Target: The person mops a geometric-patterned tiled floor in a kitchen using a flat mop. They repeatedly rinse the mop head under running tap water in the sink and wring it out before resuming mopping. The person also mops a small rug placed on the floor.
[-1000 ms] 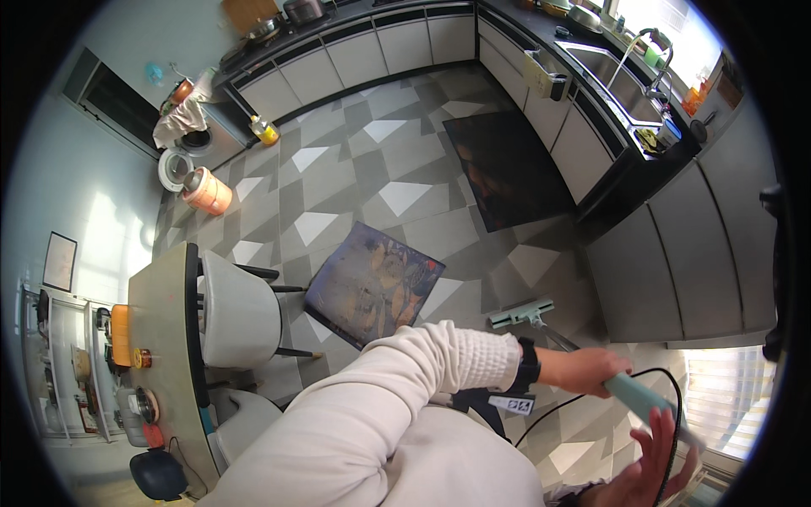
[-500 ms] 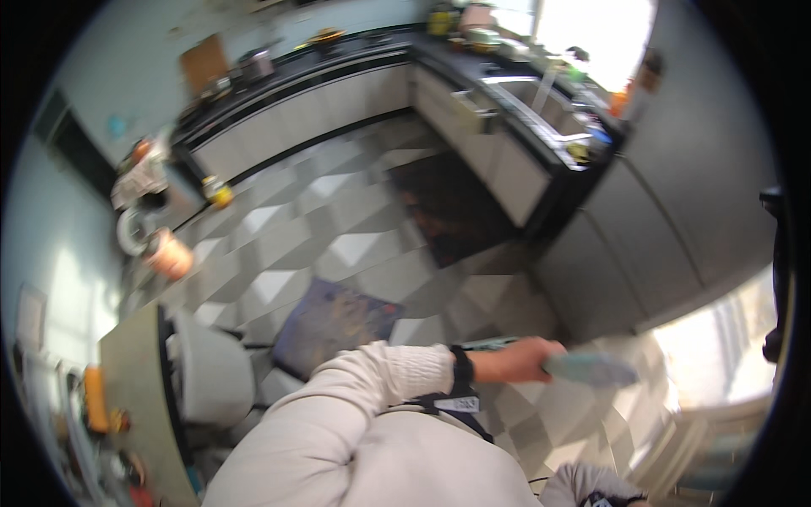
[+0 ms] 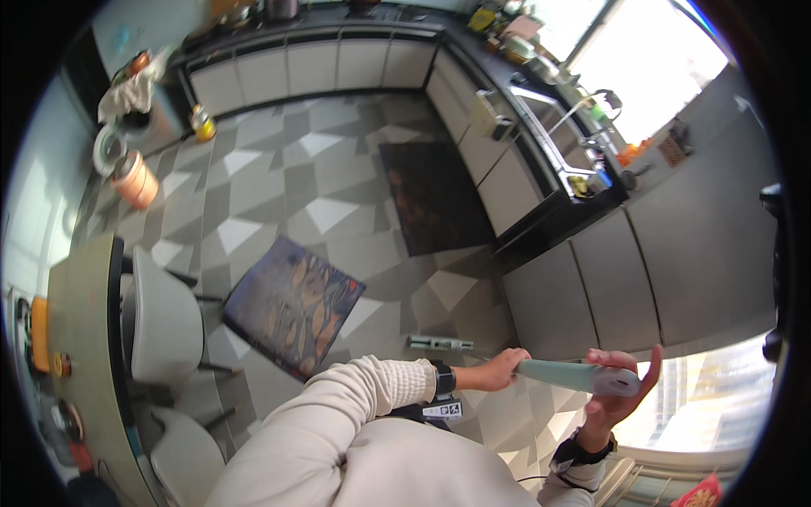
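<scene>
Pale green handle (image 3: 564, 376) is what we hold: left hand (image 3: 498, 370) closed around it, right hand (image 3: 621, 390) cupping its end, above the tiled floor (image 3: 279, 186).

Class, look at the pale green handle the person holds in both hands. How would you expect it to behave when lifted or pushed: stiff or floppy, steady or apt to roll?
The pale green handle probably is stiff: it spans straight between the left hand and right hand without sagging. Its rounded shape suggests it could roll if laid down. It looks smooth, so perhaps a little slippery.
</scene>
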Demonstrator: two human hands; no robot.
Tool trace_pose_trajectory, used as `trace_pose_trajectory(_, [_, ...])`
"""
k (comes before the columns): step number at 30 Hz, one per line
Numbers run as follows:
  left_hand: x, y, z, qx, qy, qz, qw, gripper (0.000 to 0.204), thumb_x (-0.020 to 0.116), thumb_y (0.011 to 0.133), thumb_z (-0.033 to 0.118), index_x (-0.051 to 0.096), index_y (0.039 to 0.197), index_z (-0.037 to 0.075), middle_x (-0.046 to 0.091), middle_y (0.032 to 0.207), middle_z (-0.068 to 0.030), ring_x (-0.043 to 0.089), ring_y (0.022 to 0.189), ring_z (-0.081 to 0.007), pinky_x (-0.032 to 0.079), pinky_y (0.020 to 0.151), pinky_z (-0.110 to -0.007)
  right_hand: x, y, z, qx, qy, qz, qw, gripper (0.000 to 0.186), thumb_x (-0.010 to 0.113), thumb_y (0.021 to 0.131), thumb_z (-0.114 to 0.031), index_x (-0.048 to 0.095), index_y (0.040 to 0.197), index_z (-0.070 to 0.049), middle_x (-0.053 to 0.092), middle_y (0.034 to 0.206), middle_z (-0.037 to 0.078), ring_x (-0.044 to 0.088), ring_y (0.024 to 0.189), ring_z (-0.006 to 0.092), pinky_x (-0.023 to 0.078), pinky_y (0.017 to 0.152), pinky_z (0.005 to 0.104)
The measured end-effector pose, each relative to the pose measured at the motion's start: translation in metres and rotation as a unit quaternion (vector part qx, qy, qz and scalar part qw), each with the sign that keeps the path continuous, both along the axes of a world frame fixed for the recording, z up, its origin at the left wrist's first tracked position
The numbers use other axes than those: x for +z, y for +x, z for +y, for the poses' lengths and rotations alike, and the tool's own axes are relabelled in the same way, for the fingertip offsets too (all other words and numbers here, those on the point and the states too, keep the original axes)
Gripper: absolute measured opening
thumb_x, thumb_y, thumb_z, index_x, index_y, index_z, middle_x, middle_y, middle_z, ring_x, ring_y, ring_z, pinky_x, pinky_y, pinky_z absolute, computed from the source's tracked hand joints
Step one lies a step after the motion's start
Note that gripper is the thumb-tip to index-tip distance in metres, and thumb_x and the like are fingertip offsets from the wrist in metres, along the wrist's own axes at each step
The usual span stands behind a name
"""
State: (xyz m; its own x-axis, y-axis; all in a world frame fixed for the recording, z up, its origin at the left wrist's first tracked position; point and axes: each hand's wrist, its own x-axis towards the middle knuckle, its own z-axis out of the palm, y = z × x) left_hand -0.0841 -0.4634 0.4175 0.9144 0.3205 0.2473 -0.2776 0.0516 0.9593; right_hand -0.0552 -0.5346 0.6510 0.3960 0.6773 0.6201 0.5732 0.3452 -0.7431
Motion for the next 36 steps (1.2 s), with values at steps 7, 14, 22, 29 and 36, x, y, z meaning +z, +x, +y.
trace_pose_trajectory(7, [-0.122,0.037,-0.012,0.108,-0.741,0.341,0.569,0.027,0.046,0.083,0.024,0.047,0.095,-0.001,0.056,0.077,-0.0088,0.056,0.076,-0.0226,0.046,0.058,-0.029,0.004,0.008,0.006,0.136,0.025,0.021,0.990,0.009,0.057,0.081,-0.011,0.052,0.080,-0.004,0.046,0.046,0.000,0.044,0.035,0.0104,0.036,0.033,0.0215])
trace_pose_trajectory(14, [-0.174,0.117,-0.034,0.121,-0.768,0.175,0.604,0.036,0.043,0.080,0.033,0.046,0.059,0.004,0.050,0.057,-0.0146,0.048,0.056,-0.0294,0.039,0.052,-0.045,0.050,0.072,-0.040,0.320,0.044,0.039,0.945,0.039,0.049,0.083,-0.045,0.052,0.093,-0.007,0.051,0.065,0.004,0.050,0.053,0.0142,0.041,0.050,0.0289])
trace_pose_trajectory(22, [-0.256,0.115,0.112,0.302,-0.651,0.155,0.679,0.034,0.047,0.081,0.027,0.047,0.057,0.002,0.046,0.048,-0.0125,0.045,0.045,-0.0238,0.039,0.046,-0.037,0.014,0.119,-0.020,0.343,-0.287,0.068,0.892,0.064,0.040,0.077,-0.064,0.058,0.086,-0.003,0.058,0.088,0.020,0.053,0.093,0.0319,0.040,0.078,0.0442])
trace_pose_trajectory(29, [-0.305,0.081,0.269,0.467,-0.654,0.058,0.592,0.019,0.055,0.070,0.005,0.041,0.058,0.007,0.040,0.049,-0.0062,0.039,0.038,-0.0171,0.036,0.038,-0.031,-0.059,0.134,0.107,0.220,-0.629,0.353,0.657,0.086,0.043,0.065,0.013,0.005,0.138,-0.013,0.010,0.138,0.018,0.051,0.103,0.0276,0.052,0.068,0.0335])
trace_pose_trajectory(36, [-0.352,0.016,0.388,0.478,-0.636,0.015,0.605,0.018,0.054,0.073,0.008,0.044,0.058,0.005,0.042,0.050,-0.0053,0.041,0.038,-0.0149,0.037,0.036,-0.029,-0.185,0.141,0.205,0.183,-0.722,0.346,0.570,0.082,0.058,0.068,0.003,0.016,0.137,-0.014,0.055,0.077,0.009,0.048,0.051,0.0110,0.039,0.042,0.0212])
